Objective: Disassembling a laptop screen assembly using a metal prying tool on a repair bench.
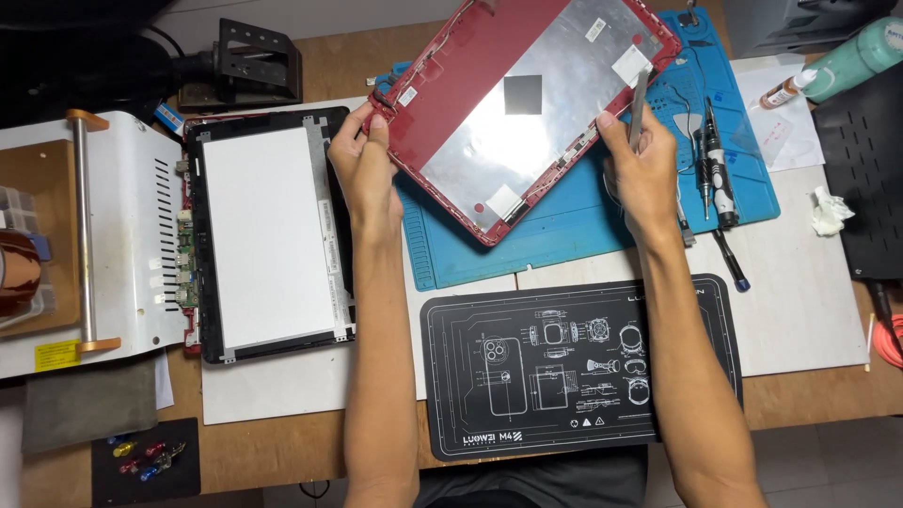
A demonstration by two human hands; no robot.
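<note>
1. The left hand [362,165] grips the left corner of a red lid [522,108], fingers pinched on its edge.
2. The right hand [640,169] is closed on thin metal tweezers [639,105] and also touches the near right edge of the lid.
3. The lid is tilted, silver inside facing up, over a blue mat [564,230] at the far middle of the bench [282,452].
4. A flat screen [268,235] lies on the left, just beside the left hand.
5. A black mat [574,362] with white drawings lies near, between the two arms.
6. A black screwdriver [717,174] rests on the blue mat, right of the right hand.
</note>
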